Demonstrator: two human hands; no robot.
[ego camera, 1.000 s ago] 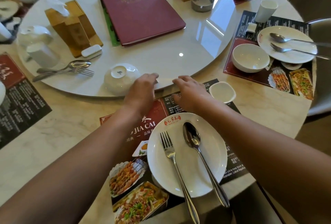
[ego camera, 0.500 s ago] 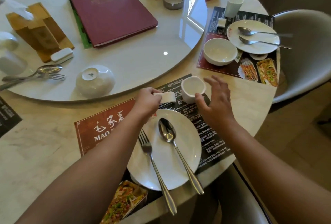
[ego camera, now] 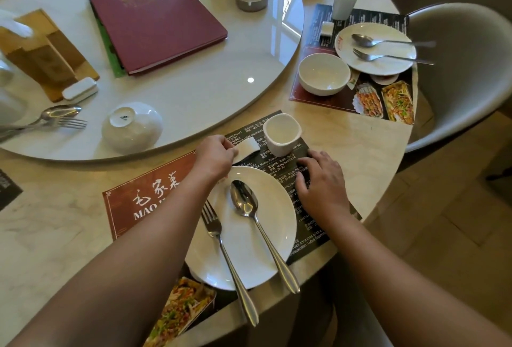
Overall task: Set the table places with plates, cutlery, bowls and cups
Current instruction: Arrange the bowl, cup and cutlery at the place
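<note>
Left hand [ego camera: 214, 156] pinches the small white rest [ego camera: 248, 147] beyond the plate [ego camera: 249, 258], beside the cup [ego camera: 282, 134], probably to seat it there. Right hand [ego camera: 321, 180] lies spread, steadying the placemat [ego camera: 155, 197].

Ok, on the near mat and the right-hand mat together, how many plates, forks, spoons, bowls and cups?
Plates: 2
Forks: 2
Spoons: 2
Bowls: 1
Cups: 2
Total: 9
</note>
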